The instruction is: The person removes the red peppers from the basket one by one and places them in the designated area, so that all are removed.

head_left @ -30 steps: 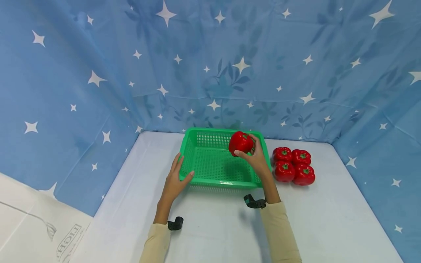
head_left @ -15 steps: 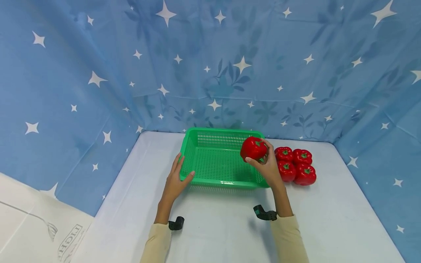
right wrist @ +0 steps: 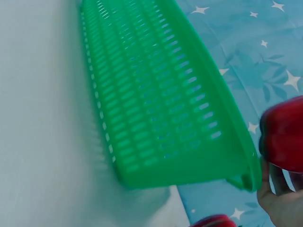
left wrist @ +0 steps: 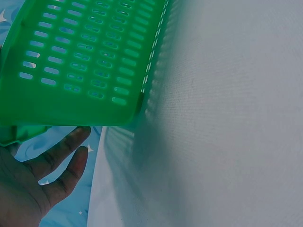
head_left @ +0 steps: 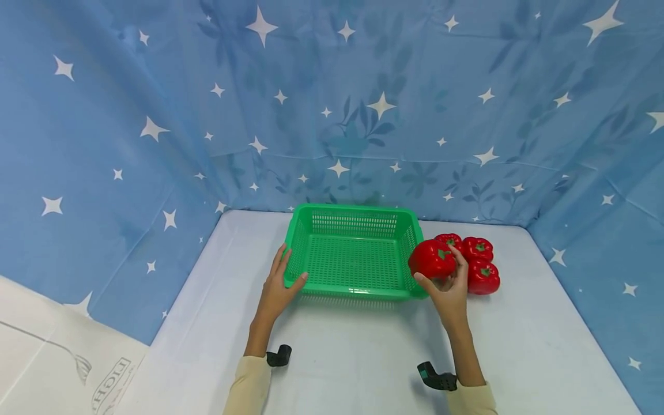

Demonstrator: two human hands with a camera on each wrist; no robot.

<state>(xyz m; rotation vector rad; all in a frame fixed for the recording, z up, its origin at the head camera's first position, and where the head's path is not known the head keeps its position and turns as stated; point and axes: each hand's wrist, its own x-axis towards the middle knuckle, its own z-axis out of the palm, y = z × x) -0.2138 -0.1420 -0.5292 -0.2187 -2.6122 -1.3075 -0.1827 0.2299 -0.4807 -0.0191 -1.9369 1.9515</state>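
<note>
A red bell pepper (head_left: 432, 259) is held in my right hand (head_left: 450, 291), its thumb at the near side and fingers at the far side. It hangs just beyond the right rim of the green plastic basket (head_left: 354, 293). In the right wrist view, the held pepper (right wrist: 284, 135) is cut off by the frame edge, above part of the right hand (right wrist: 284, 205). My left hand (head_left: 275, 291) rests at the basket's front left corner, fingers spread and thumb near the front rim. In the left wrist view, the left hand's fingers (left wrist: 59, 151) extend fairly straight beneath the basket's rim.
Other red bell peppers stand grouped right of the basket, among them one at front right (head_left: 483, 278) and one behind it (head_left: 477, 249); the held pepper and right hand hide part of the group. A white-covered table (head_left: 353, 357) carries everything. A blue star-patterned curtain (head_left: 311, 127) encloses it.
My right hand has carried the red bell pepper from above the basket rightward and toward me, past the right rim, in front of the grouped peppers. The left hand and basket stay put.
</note>
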